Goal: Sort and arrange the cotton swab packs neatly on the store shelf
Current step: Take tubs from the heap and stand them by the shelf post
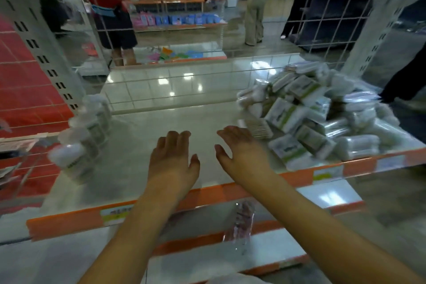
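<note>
A loose heap of cotton swab packs [318,110] in clear and green-white wrappers covers the right side of the white shelf [161,150]. A short row of upright swab packs [83,138] stands at the shelf's left end. My left hand [171,157] hovers over the shelf's middle, fingers relaxed and holding nothing. My right hand [239,147] is beside it, fingers spread and empty, just left of a pack of wooden-stick swabs [259,128] at the heap's edge.
A wire grid back panel [184,76] closes the shelf's rear. The orange price rail [207,193] runs along the front edge. A lower shelf holds one wrapped pack [241,221]. People stand in the aisle beyond the grid.
</note>
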A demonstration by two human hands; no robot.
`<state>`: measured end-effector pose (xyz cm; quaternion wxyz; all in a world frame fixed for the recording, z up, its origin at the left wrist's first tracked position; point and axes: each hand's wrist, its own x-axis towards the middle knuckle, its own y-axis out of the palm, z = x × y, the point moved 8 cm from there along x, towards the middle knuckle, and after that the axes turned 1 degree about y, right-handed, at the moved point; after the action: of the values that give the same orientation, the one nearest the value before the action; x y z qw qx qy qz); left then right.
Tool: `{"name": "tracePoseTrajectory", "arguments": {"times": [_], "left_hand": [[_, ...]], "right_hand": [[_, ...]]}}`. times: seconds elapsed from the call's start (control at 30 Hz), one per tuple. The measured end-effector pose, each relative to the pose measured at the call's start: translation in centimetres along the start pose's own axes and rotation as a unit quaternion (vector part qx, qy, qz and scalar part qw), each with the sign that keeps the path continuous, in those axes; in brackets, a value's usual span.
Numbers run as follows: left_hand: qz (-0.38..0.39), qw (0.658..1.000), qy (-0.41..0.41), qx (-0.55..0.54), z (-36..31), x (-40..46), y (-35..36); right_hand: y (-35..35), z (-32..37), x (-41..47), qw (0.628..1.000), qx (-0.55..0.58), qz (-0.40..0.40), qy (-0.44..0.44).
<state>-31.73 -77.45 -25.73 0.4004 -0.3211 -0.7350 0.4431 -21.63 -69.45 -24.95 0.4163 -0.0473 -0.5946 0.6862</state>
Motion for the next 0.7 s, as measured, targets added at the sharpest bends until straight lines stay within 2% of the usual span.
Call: {"name": "tracePoseTrajectory", "arguments": {"times": [0.17, 0.37, 0.53, 0.7], "left_hand": [[0.007, 1.000, 0.012, -0.007, -4.9, 1.0, 2.8], [-0.015, 0.998, 0.042, -0.046, -10.6, 1.8, 5.5], [0.011, 0.996, 0.082, -0.032, -15.3, 3.0, 7.8], [0.069, 0.989, 0.112, -0.069, -20.6, 4.5, 9.9]], "right_hand": [[-0.6, -5.6, -1.3, 0.999, 0.028, 0.032, 0.009], [-3.2, -11.3, -2.5, 1.000, 0.027, -0.001, -0.001], [-5.7, -16.0, -3.0, 0.999, 0.021, -0.028, 0.001], [-7.3, -21.4, -3.8, 1.000, -0.005, 0.004, 0.016]]}}
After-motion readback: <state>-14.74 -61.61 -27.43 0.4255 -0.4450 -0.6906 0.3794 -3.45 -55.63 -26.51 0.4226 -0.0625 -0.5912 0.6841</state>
